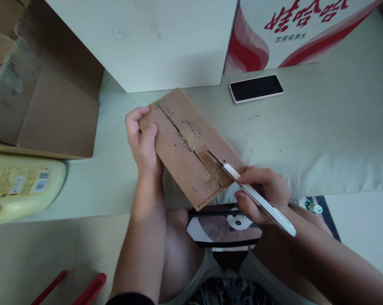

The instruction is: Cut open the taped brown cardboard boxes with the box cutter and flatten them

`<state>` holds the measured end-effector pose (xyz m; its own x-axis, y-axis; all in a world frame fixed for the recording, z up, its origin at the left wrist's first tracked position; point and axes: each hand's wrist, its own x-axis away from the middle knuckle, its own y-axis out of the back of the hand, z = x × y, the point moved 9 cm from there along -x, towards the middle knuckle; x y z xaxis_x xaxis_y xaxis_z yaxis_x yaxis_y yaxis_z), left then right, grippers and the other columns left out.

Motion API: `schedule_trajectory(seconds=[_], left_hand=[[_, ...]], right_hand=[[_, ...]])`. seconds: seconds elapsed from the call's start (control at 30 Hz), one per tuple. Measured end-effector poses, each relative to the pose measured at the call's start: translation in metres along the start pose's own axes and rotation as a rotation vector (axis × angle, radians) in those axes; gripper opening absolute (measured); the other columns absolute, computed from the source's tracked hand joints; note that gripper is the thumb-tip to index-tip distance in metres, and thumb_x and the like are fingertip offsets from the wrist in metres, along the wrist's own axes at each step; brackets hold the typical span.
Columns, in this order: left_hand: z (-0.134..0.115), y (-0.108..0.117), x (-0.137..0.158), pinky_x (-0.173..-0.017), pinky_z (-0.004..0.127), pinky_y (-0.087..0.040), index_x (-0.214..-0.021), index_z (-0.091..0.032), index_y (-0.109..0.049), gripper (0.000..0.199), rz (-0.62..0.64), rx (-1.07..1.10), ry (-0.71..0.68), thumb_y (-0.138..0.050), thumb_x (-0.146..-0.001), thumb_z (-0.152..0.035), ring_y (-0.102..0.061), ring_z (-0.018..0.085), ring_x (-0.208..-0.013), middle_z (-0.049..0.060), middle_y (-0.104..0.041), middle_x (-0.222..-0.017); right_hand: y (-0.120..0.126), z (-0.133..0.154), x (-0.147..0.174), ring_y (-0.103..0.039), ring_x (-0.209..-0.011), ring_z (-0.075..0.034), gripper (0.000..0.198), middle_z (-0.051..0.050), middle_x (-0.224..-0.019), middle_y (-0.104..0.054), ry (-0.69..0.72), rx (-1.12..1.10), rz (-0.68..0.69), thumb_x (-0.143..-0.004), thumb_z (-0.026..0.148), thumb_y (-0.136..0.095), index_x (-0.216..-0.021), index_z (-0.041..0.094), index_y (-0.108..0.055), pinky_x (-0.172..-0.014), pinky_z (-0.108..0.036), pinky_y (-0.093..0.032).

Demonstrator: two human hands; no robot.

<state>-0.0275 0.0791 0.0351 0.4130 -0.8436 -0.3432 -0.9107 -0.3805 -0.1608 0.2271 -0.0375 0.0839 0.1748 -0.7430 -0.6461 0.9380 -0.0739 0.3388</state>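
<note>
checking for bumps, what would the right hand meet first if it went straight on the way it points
Most likely the box: the right hand points its knife up and left over it. Depth is unclear; the blade may be touching it.

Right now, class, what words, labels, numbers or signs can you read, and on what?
"饮用纯净水": on the red-and-white box.
Big red characters above it: stylised, cut off; I can't read them surely.
White box: faint marks, unreadable.
Yellow jug: label print too small and blurred.
Small cardboard box: smudged dark marks, unreadable.
White cap: green mark too small.
</note>
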Motion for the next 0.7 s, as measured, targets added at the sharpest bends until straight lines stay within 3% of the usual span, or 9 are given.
schedule_trajectory(seconds=[0.13,0.27,0.47,0.7], left_hand=[[0.0007,-0.0013,-0.0001,-0.066,0.028,-0.037,-0.1,-0.017,-0.06,0.04,0.01,-0.006,-0.01,-0.075,-0.071,-0.04,-0.047,0.014,-0.075,0.002,-0.054,-0.089],[0.0025,-0.0008,0.0002,-0.067,0.032,-0.04,-0.1,-0.022,-0.063,0.04,0.03,-0.021,0.0,-0.076,-0.072,-0.048,-0.051,0.017,-0.079,0.003,-0.057,-0.092],[0.0024,0.0012,0.0018,-0.072,0.048,-0.046,-0.099,-0.031,-0.067,0.025,0.047,-0.07,0.003,-0.071,-0.076,-0.04,-0.062,0.03,-0.097,0.008,-0.061,-0.094],[0.0044,-0.0007,0.0,-0.079,0.054,-0.045,-0.103,-0.03,-0.065,0.027,0.086,-0.076,-0.015,-0.068,-0.077,-0.039,-0.063,0.032,-0.107,0.008,-0.064,-0.099]], right_hand=[[-0.0008,-0.0012,-0.0006,-0.035,-0.037,-0.006,0.026,0.008,-0.063,-0.057,-0.004,0.013,0.009,-0.077,0.01,-0.06,-0.098,0.025,-0.058,-0.037,-0.02,-0.032],[-0.0009,-0.0012,-0.001,-0.036,-0.036,-0.006,0.027,0.008,-0.063,-0.059,-0.001,-0.001,0.006,-0.076,0.01,-0.061,-0.099,0.025,-0.058,-0.038,-0.021,-0.034],[-0.0004,-0.0007,-0.0017,-0.037,-0.035,-0.007,0.029,0.007,-0.061,-0.06,-0.012,-0.005,0.009,-0.077,0.01,-0.061,-0.1,0.026,-0.058,-0.036,-0.022,-0.034],[0.0005,-0.0011,-0.0013,-0.046,-0.038,-0.009,0.029,0.005,-0.063,-0.063,-0.008,-0.02,0.013,-0.076,0.01,-0.062,-0.1,0.026,-0.06,-0.039,-0.023,-0.041]])
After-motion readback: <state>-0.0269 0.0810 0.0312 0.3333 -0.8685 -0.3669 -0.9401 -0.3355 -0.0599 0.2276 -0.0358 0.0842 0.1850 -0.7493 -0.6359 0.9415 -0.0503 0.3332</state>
